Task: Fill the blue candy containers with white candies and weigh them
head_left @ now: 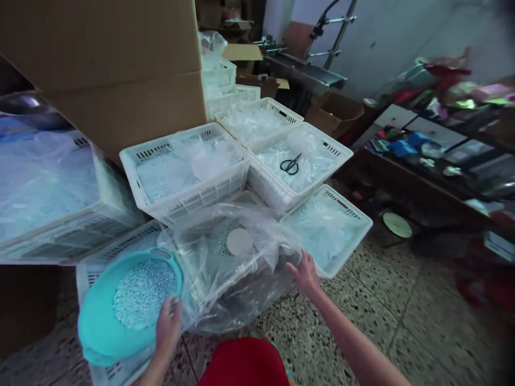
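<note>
A clear plastic bag (265, 241) is spread over a white crate in front of me, its loose front edge sagging toward the floor. Inside it lie small pale pellets and a round, pale disc-like thing (240, 242). My right hand (306, 273) is at the bag's right edge, touching it, thumb and fingers apart. My left hand (169, 320) is beside the right rim of a turquoise basin (96, 321), fingers loosely curled and apart; whether it touches the rim is unclear. Small whitish-blue pellets (145, 292) fill part of the basin.
White crates (193, 198) lined with plastic stand around the bag, several stacked behind. Black scissors (290, 165) lie on the bagged contents of one crate (341, 155). A large cardboard box (120, 69) rises at back left. Speckled floor (362, 321) shows at right.
</note>
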Tool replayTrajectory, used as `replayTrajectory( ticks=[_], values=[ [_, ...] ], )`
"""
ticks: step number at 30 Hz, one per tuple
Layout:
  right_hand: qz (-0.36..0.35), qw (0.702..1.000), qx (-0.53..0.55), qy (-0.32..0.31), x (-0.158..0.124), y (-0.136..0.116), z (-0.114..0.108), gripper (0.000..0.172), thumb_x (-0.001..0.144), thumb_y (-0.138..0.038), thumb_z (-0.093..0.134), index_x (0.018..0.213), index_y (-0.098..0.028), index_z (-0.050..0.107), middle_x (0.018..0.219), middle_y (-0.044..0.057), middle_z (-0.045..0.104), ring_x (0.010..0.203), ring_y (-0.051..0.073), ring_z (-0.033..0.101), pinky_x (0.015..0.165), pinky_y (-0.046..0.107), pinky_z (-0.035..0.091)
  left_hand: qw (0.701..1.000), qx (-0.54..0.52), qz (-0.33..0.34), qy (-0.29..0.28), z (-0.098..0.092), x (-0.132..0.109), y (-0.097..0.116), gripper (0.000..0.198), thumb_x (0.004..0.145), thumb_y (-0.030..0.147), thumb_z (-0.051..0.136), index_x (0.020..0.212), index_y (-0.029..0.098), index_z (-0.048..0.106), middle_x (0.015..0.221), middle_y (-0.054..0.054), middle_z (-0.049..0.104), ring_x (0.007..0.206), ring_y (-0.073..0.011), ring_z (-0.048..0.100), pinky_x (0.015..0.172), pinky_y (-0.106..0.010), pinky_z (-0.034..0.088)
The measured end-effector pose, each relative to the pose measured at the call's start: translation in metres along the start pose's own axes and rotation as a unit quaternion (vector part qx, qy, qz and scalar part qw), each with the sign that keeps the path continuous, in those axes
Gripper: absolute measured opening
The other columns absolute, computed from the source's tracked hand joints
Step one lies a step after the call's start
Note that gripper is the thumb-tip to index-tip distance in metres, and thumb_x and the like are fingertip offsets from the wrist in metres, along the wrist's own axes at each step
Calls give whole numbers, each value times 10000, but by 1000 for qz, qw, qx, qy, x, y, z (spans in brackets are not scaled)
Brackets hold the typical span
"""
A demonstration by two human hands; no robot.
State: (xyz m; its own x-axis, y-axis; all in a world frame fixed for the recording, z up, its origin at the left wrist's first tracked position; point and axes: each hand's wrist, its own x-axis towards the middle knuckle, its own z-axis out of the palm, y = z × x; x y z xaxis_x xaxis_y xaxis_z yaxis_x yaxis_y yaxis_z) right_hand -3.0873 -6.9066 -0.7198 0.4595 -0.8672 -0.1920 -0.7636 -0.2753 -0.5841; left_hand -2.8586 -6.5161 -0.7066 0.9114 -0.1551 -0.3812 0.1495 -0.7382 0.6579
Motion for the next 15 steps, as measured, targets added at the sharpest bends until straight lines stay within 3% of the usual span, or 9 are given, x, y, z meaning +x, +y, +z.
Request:
replayTrajectory(
  ticks=[2,4,7,9,12,15],
  values=[
    [-46,997,-59,12,55,-10,14,887,717,-469,596,1415,-45,251,1436,230,345,1337,321,317,1087,405,270,995,-30,29,-93,58,38,41,512,766,467,482,1157,137,512,1124,-133,604,1030,-262,592,928,-366,451],
    [-57,992,-111,18,102,-15,33,982,687,-499,646,1426,-24,209,1452,255,309,1361,348,269,1092,428,247,988,-26,-10,-152,121,80,73,508,776,364,529,1207,96,489,1177,-174,584,1043,-268,588,925,-362,440],
    [-42,984,-170,6,152,-10,66,1057,639,-533,697,1424,-22,210,1403,282,373,1347,393,282,1075,498,217,986,-37,-73,-149,210,137,92,503,768,282,587,1205,52,488,1195,-230,568,1120,-314,548,921,-371,429],
    [-33,984,-176,-9,170,-1,83,953,658,-536,682,1378,-34,312,1280,273,505,1256,394,410,1034,508,257,985,-49,-103,-129,260,163,89,488,762,250,605,1199,65,494,1180,-225,576,1130,-325,542,913,-384,433],
    [-28,993,-94,-66,180,4,86,546,732,-546,592,1078,-123,579,910,145,659,901,296,594,827,398,417,980,-75,-144,-113,315,181,78,457,774,175,566,1219,106,486,1129,-179,605,1026,-296,595,824,-372,476],
    [9,985,105,-136,184,-16,52,410,754,-586,551,794,-179,587,637,0,564,592,155,499,558,256,397,975,-95,-163,-117,337,181,78,431,798,109,461,1228,85,486,1053,-161,629,915,-284,625,730,-351,492]
  ],
)
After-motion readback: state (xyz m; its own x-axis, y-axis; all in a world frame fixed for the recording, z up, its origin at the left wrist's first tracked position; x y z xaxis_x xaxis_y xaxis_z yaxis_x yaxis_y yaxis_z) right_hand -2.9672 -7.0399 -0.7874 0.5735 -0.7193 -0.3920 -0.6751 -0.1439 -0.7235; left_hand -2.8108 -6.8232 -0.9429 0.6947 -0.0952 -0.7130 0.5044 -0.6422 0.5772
